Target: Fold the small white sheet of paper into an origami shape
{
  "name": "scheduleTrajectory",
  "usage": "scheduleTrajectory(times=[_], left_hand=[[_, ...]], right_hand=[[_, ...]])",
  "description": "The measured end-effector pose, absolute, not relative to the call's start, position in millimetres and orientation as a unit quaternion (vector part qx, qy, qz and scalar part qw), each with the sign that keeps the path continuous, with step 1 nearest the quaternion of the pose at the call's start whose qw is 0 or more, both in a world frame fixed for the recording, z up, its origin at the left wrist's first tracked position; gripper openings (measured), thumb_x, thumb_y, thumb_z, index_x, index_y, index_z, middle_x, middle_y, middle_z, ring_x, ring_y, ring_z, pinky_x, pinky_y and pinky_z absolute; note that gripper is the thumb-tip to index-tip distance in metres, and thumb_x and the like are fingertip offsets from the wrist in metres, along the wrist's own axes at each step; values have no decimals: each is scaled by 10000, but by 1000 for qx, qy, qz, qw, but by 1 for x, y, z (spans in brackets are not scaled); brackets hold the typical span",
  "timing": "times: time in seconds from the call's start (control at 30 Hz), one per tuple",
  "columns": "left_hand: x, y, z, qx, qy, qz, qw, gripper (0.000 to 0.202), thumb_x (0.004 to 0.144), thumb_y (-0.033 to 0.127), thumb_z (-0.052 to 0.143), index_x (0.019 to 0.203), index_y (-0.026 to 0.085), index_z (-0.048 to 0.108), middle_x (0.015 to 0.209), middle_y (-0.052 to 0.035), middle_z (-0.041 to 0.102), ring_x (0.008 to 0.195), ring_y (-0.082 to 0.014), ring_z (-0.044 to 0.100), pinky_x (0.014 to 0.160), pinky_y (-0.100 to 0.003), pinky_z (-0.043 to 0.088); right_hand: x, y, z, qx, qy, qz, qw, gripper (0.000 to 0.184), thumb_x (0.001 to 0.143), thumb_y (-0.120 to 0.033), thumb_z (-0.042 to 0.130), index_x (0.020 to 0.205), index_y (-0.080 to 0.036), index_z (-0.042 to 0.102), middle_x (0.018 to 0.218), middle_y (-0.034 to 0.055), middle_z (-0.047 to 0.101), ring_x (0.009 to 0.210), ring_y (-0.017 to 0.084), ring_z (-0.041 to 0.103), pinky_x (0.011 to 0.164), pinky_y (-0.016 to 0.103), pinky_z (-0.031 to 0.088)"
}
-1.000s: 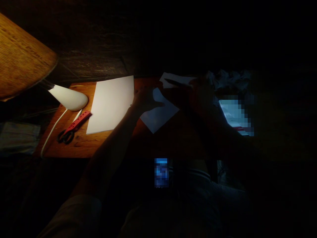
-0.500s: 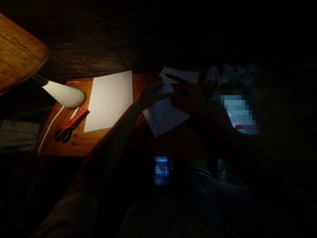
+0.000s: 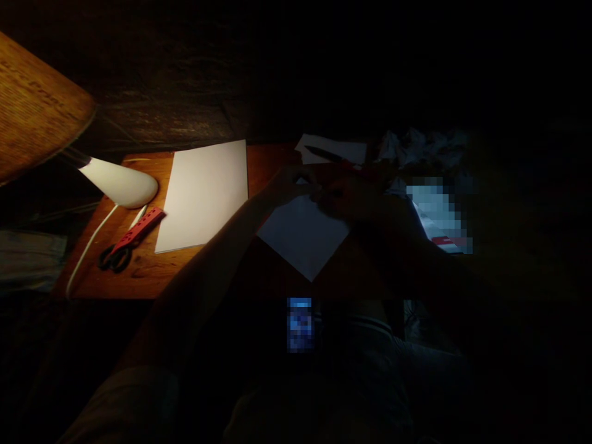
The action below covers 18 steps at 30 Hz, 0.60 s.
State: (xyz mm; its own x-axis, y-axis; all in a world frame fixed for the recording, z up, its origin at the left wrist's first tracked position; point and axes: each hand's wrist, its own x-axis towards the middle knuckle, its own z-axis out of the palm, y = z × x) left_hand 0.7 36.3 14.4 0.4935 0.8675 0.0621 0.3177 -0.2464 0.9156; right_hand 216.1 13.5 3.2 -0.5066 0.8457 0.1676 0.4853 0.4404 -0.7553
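Paper (image 3: 303,237) lies diamond-wise on table (image 3: 152,274), corner pointing at its near edge.

A wooden surface (image 3: 139,274) is carrying everything, bright at the left and going dark to the right. A white lamp base (image 3: 123,183) is standing at its left end, and its cable (image 3: 87,253) is running to the near edge. Red scissors (image 3: 127,240) are lying just beside the base, near a large white sheet (image 3: 203,194). A smaller sheet (image 3: 303,237) is lying in the middle, turned cornerwise. At the far edge another paper (image 3: 345,150) is carrying a pen (image 3: 324,153), with crumpled paper (image 3: 420,148) lying to its right.
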Motion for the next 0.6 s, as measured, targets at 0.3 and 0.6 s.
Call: scheduleTrajectory(times=[0.3, 0.6], left_hand=[[8, 43, 4, 713, 445, 350, 413, 314, 861, 386, 814, 674, 192, 652, 730, -11, 707, 821, -165, 685, 822, -310, 528], [-2, 50, -8, 575, 436, 496, 484, 323, 906, 218, 765, 643, 199, 578, 685, 34, 531, 636, -85, 453, 609, -275, 342]], right_hand=[[212, 18, -4, -412, -764, 347, 355, 535, 867, -710, 660, 658, -218, 629, 638, 5, 582, 610, 138, 467, 567, 312, 309], [212, 23, -8, -458, -636, 438, 441, 296, 821, -465, 835, 726, -213, 714, 662, -21, 594, 600, 123, 475, 559, 280, 338]])
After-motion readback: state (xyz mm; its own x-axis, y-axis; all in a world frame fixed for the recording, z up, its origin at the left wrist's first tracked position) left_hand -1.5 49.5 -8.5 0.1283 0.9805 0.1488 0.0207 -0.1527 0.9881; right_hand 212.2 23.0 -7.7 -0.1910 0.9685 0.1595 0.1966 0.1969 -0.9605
